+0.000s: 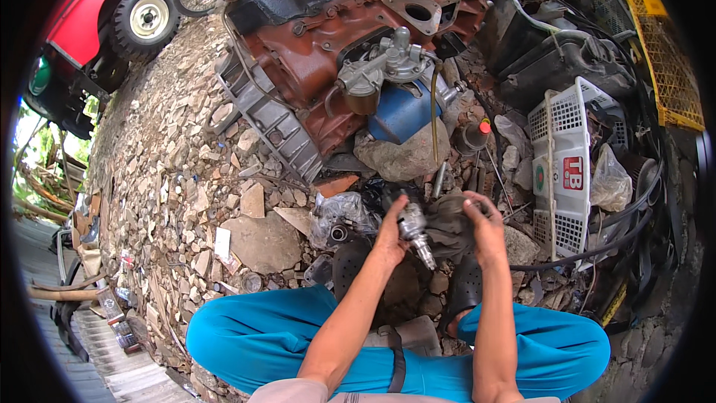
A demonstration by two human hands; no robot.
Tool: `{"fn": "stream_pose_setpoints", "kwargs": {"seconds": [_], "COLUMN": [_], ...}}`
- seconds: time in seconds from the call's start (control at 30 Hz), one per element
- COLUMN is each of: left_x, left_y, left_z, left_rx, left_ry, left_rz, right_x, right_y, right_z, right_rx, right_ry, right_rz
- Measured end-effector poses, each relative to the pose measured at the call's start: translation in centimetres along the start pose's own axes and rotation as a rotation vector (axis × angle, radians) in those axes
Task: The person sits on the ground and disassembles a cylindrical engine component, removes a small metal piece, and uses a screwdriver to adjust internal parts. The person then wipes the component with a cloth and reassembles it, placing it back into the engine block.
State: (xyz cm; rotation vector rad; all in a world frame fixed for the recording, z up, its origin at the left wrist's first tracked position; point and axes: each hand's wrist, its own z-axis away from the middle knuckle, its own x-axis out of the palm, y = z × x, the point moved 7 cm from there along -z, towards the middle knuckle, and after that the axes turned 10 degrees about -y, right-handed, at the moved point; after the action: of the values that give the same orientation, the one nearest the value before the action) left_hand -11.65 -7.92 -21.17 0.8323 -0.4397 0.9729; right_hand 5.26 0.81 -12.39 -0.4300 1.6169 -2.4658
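So the left hand (392,230) has its fingers wrapped around a silvery metal part (415,230), held above the rubble just in front of the knees. The right hand (485,222) is gripping a bunched-up dark rag (450,230) right beside it.

Containers: there's a white crate (565,205) off to the right with a crumpled clear plastic bag (611,180) in it, plus dark stuff I can't make out. Its side has a red label (573,172) with pale lettering and a round green mark (539,177). Further back there's a yellow crate (666,60), contents unclear. Another clear plastic bag (344,213) lies on the stones (186,201).
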Motion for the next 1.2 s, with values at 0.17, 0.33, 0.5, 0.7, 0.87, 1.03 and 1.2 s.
{"fn": "stream_pose_setpoints", "kwargs": {"seconds": [0.17, 0.33, 0.5, 0.7, 0.87, 1.03, 1.2], "left_x": [-3.7, -5.4, -5.1, -7.1, -9.9, -15.0, -15.1], "left_y": [3.2, 7.7, 9.8, 9.4, 9.6, 12.7, 15.2], "left_z": [0.3, 3.0, 5.2, 6.6, 7.7, 11.2, 13.2], "left_rx": [0.169, 0.327, 0.378, 0.359, 0.378, 0.586, 0.716], "left_ry": [-0.036, 0.005, -0.034, -0.068, -0.124, -0.074, -0.083], "left_rz": [0.227, 0.288, 0.336, 0.352, 0.501, 0.617, 0.654], "right_x": [-4.8, -8.2, -12.9, -2.4, 12.8, 21.1, 24.1], "right_y": [-8.9, -19.0, -16.8, -4.0, 9.6, 14.5, 16.8], "right_z": [2.0, 6.3, 2.5, -0.9, -3.2, -0.7, -2.3], "right_rx": [-0.212, -0.609, -0.578, 0.202, -0.051, -0.023, -0.091], "right_ry": [0.095, 0.090, 0.336, 0.219, -0.560, -0.692, -0.695], "right_rz": [-0.357, -0.545, 0.032, 1.284, 1.045, 1.265, 1.504]}}
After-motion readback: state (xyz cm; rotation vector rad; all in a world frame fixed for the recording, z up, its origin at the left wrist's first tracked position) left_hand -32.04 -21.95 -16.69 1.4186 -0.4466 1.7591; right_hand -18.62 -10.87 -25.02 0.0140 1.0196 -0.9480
